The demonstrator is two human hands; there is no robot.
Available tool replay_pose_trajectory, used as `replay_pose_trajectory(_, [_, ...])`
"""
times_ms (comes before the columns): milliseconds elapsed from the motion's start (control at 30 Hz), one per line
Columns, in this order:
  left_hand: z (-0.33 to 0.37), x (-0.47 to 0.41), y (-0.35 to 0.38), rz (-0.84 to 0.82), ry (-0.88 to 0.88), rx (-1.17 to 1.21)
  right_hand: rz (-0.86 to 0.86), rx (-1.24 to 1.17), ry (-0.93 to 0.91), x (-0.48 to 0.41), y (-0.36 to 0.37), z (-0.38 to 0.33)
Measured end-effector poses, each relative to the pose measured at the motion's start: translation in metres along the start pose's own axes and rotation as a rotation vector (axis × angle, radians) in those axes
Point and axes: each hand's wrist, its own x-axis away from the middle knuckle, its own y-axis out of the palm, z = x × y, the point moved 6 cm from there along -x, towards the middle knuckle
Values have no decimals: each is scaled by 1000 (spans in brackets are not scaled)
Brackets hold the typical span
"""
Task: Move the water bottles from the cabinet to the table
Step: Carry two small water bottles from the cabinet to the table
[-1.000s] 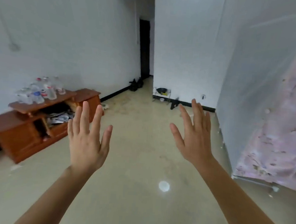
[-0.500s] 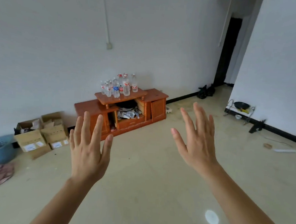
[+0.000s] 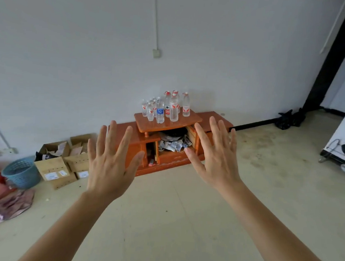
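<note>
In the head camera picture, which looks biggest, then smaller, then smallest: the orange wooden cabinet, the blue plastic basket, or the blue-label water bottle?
1. Orange wooden cabinet, partly hidden by hands
2. Blue plastic basket
3. Blue-label water bottle

The bottle stands farther away, but it clearly looks smallest.

two bare arms in shot, nothing worn on either: no sleeve reaches the forearms, both uncovered right down to the frame edge. the left hand (image 3: 109, 168) has no ring, watch or glove, and the right hand (image 3: 216, 160) is just as plain, with short, unpainted nails and slim fingers.
</note>
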Motion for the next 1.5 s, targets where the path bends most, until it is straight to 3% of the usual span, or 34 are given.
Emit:
replay_pose_trajectory(467, [-78,-227,238,-79,-81,14,-98,-10,-67,-228,259,97])
replay_pose_trajectory(800, [-124,-433,395,-183,-105,22,-159,-34,29,-404,412,184])
replay_pose_trajectory(1167, [-190,-620,597,-304,-233,-44,-229,-131,25,-595,638,284])
replay_pose_trajectory(1500, [-293,-727,681,-344,-408,-82,-314,-354,-113,-768,804,243])
